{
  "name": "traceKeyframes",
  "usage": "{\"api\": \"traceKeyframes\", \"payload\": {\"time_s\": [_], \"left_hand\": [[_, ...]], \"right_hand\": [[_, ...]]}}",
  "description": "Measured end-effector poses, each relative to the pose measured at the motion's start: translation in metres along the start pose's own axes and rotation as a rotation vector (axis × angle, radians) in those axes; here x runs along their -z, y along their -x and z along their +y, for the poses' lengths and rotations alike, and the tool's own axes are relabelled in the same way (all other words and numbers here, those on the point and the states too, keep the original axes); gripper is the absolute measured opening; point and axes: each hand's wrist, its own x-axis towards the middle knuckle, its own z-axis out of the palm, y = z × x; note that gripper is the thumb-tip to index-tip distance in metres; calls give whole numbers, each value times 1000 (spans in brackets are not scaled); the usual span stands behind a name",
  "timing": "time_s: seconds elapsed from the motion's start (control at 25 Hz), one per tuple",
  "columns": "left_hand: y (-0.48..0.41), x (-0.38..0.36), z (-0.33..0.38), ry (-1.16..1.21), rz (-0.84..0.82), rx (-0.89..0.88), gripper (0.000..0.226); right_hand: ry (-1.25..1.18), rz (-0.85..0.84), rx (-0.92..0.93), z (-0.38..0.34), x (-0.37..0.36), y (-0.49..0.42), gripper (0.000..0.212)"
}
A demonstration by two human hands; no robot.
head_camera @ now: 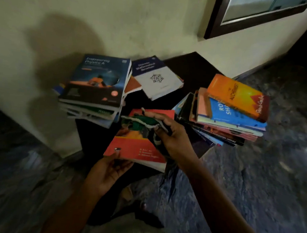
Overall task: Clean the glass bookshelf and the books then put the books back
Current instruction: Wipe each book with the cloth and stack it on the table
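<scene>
Item, far left: left stack [93, 92] of large textbooks, a blue physics volume on top, resting on a dark surface [194, 69] against the wall [83, 17]. Item, lower centre: left hand [106, 175], fingers curled under the near left corner of the red book [137, 148], holding it raised and tilted above the surface. Item: cloth [139, 122], green and dark, lying on the book's upper cover. Item, behind: white book [158, 77], flat and askew beside the left stack. Item: right hand [175, 136], gripping the cloth against the cover. Item, right: right stack [228, 121], fanned untidily, an orange book [238, 96] uppermost. Item, top right: dark-framed glass panel [251, 11], possibly a window or a cabinet door.
</scene>
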Motion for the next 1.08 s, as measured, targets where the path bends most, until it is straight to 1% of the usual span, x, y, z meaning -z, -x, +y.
{"api": "traceKeyframes", "payload": {"time_s": [0.04,0.08,0.12,0.16,0.28,0.44,0.52,0.6,0.64,0.72,0.8,0.88,0.92,1.08], "left_hand": [[6,13,-6,-47,47,9,77],[11,23,-11,-101,114,13,67],[16,30,-18,-108,203,-5,46],[20,35,-25,-77,270,-33,31],[25,46,-33,94,339,-70,27],[30,52,-24,111,361,-38,38],[29,52,-21,119,357,-21,43],[26,52,-18,130,359,-15,45],[25,54,-18,146,354,-12,48],[25,56,-17,183,327,10,55],[26,57,-16,199,307,21,62],[24,59,-18,209,300,18,68],[23,59,-18,215,305,13,69],[24,62,-17,214,283,-20,72]], "right_hand": [[21,-16,-37,11,-6,-1,34],[61,-26,-62,22,-12,-3,33],[108,-25,-74,34,-17,-5,33],[154,-17,-82,45,-23,-8,33],[272,34,-68,78,-37,-25,35],[288,70,-23,98,-50,-56,53],[341,49,-24,101,-49,-73,59],[473,-40,-44,114,-45,-89,62],[579,-100,-37,121,-46,-92,62],[814,-173,67,141,-55,-92,57],[971,-184,145,150,-70,-83,50],[992,-214,232,144,-88,-61,44],[983,-218,320,143,-98,-46,43],[861,-360,420,133,-127,23,43]]}}
